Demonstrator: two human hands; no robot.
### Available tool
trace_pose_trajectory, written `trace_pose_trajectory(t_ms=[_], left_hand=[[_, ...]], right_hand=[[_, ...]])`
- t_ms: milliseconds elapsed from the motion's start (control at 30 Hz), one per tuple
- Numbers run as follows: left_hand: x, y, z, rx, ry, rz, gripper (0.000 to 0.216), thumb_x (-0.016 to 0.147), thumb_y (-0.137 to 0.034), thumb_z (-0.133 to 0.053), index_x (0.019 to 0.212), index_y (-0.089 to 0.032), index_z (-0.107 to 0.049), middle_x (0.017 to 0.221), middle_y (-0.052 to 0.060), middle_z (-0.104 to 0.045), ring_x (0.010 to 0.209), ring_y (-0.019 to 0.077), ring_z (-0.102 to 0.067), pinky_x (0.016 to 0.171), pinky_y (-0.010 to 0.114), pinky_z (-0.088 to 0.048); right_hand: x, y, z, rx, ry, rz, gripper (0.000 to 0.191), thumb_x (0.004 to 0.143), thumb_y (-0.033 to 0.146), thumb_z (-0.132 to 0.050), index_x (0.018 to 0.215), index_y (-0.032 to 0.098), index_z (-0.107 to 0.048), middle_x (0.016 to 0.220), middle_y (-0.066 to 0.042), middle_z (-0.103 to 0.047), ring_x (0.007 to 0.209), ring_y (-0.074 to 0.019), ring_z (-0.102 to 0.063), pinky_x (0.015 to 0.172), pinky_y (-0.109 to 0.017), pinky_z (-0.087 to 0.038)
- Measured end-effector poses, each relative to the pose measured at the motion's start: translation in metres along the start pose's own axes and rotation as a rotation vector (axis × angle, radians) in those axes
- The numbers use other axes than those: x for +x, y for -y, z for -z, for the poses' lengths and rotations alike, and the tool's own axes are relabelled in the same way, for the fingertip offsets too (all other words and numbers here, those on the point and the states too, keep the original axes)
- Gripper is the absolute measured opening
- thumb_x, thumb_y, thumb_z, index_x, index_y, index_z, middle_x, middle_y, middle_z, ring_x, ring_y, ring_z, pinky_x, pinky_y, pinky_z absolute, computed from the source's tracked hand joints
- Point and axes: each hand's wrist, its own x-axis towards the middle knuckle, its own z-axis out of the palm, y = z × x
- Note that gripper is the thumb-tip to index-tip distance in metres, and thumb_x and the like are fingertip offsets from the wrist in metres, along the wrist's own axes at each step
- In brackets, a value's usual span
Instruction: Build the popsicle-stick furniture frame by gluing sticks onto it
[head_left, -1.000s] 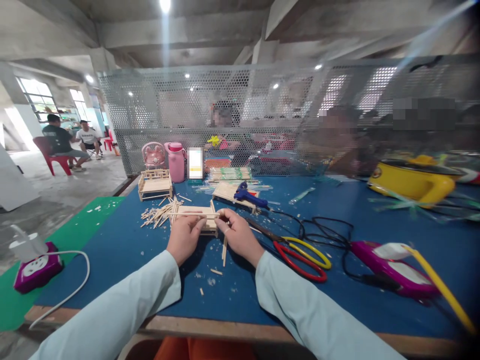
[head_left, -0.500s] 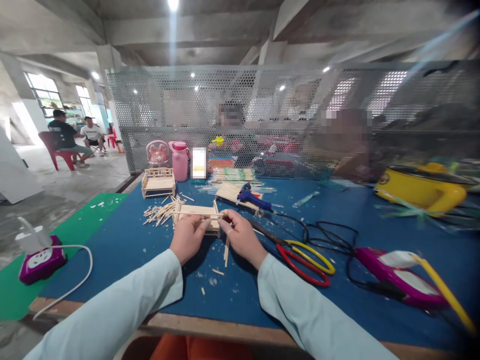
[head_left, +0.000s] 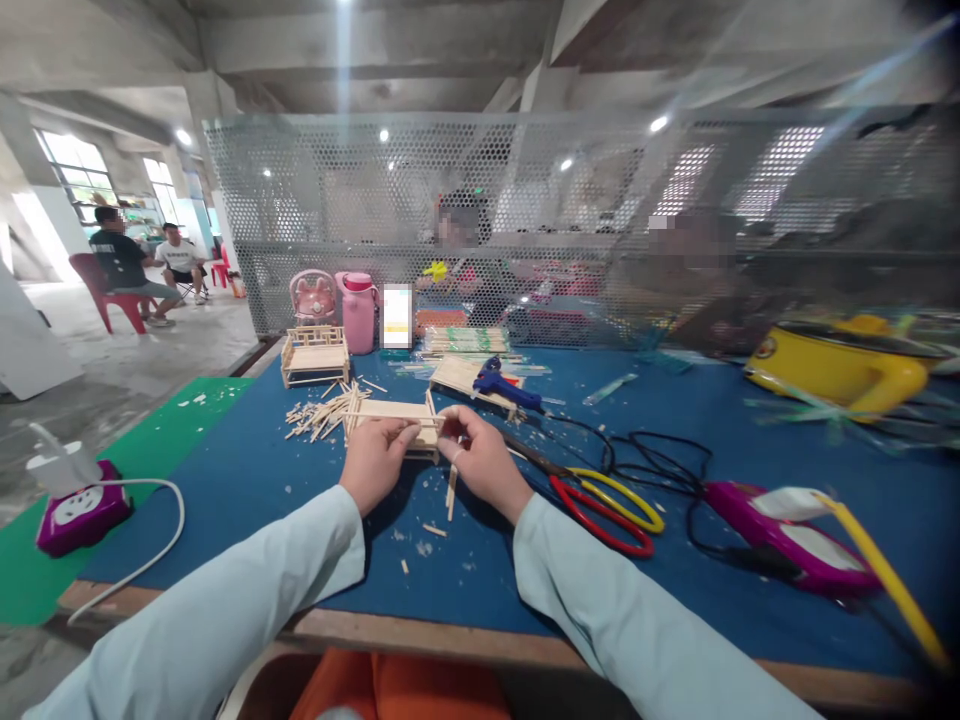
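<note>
Table mat (head_left: 247, 480) blue, green strip (head_left: 90, 520) on its left. Sleeves (head_left: 247, 600) pale blue-grey. Stick frame (head_left: 390, 425) pale raw wood. Scissors (head_left: 607, 505) red and yellow handles. Glue gun (head_left: 499, 385) blue. Bottle (head_left: 359, 312) pink. Power strip (head_left: 75, 510) magenta, white top. Pot (head_left: 832, 365) yellow.

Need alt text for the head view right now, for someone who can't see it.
Both hands, left hand and right hand, pinch a thin wooden stick over a small pale wooden stick frame on the blue table mat. Red-and-yellow-handled scissors lie to the right.
</note>
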Motion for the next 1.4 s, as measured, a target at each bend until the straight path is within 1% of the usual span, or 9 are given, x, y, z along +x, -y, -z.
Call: trace_pose_trajectory(t_ms=[67,133,333,467,667,867,1000,1233,1400], left_hand=[[-0.0001,0.0005,0.0003,0.015,-0.004,-0.011,0.02,0.081,-0.022,-0.055,0.068,-0.017,-0.069,0.075,0.004,-0.072,0.068,0.0143,-0.06,0.067,0.024,-0.044],[0.0001,0.001,0.0004,0.044,-0.006,-0.02,0.021,0.081,-0.022,-0.055,0.065,-0.016,-0.068,0.071,0.003,-0.071,0.066,0.014,-0.059,0.065,0.024,-0.042],[0.0012,0.0025,0.0007,0.056,0.0,-0.027,0.02,0.081,-0.021,-0.055,0.067,-0.016,-0.068,0.075,0.004,-0.071,0.07,0.0144,-0.06,0.067,0.024,-0.042],[0.0017,0.0022,0.0007,0.054,0.01,-0.04,0.019,0.082,-0.021,-0.054,0.071,-0.017,-0.07,0.077,0.004,-0.072,0.071,0.0147,-0.062,0.068,0.024,-0.043],[0.0019,0.0031,0.0006,0.052,0.009,-0.033,0.02,0.082,-0.021,-0.054,0.071,-0.017,-0.069,0.076,0.004,-0.072,0.071,0.0149,-0.062,0.069,0.025,-0.045],[-0.0002,0.005,0.0054,0.116,0.058,-0.012,0.018,0.081,-0.023,-0.054,0.079,-0.015,-0.07,0.089,0.009,-0.072,0.084,0.0195,-0.063,0.079,0.031,-0.046],[-0.0011,0.0052,0.006,0.075,0.035,0.012,0.019,0.082,-0.024,-0.053,0.082,-0.016,-0.07,0.094,0.009,-0.072,0.087,0.0195,-0.064,0.08,0.031,-0.046],[-0.0011,0.0067,0.0027,0.023,0.009,-0.007,0.022,0.082,-0.027,-0.052,0.074,-0.017,-0.07,0.08,0.005,-0.072,0.075,0.0162,-0.063,0.071,0.026,-0.046],[-0.0012,0.0063,0.0032,0.03,0.021,0.013,0.022,0.082,-0.025,-0.052,0.073,-0.016,-0.069,0.079,0.005,-0.072,0.073,0.0159,-0.063,0.07,0.026,-0.046]], right_hand=[[-0.0005,-0.0009,-0.0001,0.05,-0.016,-0.01,0.027,0.059,0.013,-0.045,0.085,0.019,-0.05,0.073,0.001,-0.049,0.063,-0.0125,-0.045,0.06,-0.025,-0.038],[-0.0008,-0.002,-0.0001,0.058,-0.021,-0.012,0.033,0.056,0.012,-0.042,0.087,0.018,-0.051,0.075,0.001,-0.05,0.064,-0.0127,-0.046,0.06,-0.026,-0.039],[-0.0015,-0.0025,-0.0004,-0.049,0.004,0.021,0.021,0.058,0.012,-0.044,0.077,0.019,-0.052,0.069,0.001,-0.05,0.063,-0.0132,-0.046,0.061,-0.026,-0.039],[-0.0015,-0.0007,-0.0011,-0.073,-0.01,0.034,0.007,0.069,0.022,-0.051,0.073,0.018,-0.055,0.068,0.0,-0.05,0.064,-0.0137,-0.047,0.061,-0.026,-0.039],[-0.0008,0.0009,-0.0017,-0.117,-0.05,0.049,0.013,0.077,0.028,-0.05,0.072,0.018,-0.058,0.066,0.0,-0.053,0.063,-0.0138,-0.048,0.061,-0.026,-0.038],[-0.0008,0.0019,0.0002,-0.139,-0.047,0.071,0.015,0.078,0.029,-0.05,0.069,0.018,-0.056,0.067,0.0,-0.051,0.064,-0.0139,-0.048,0.063,-0.027,-0.038],[-0.001,0.0033,0.0013,-0.153,-0.036,0.069,0.014,0.078,0.028,-0.049,0.07,0.019,-0.056,0.068,0.0,-0.051,0.065,-0.014,-0.048,0.063,-0.027,-0.039],[-0.0009,0.0034,0.0016,-0.155,-0.032,0.077,0.014,0.078,0.028,-0.049,0.068,0.019,-0.055,0.067,0.0,-0.05,0.065,-0.0139,-0.048,0.062,-0.027,-0.039],[-0.0011,0.004,0.0016,-0.154,-0.021,0.061,0.015,0.079,0.029,-0.049,0.07,0.019,-0.056,0.069,0.0,-0.051,0.067,-0.0145,-0.049,0.063,-0.027,-0.038]])
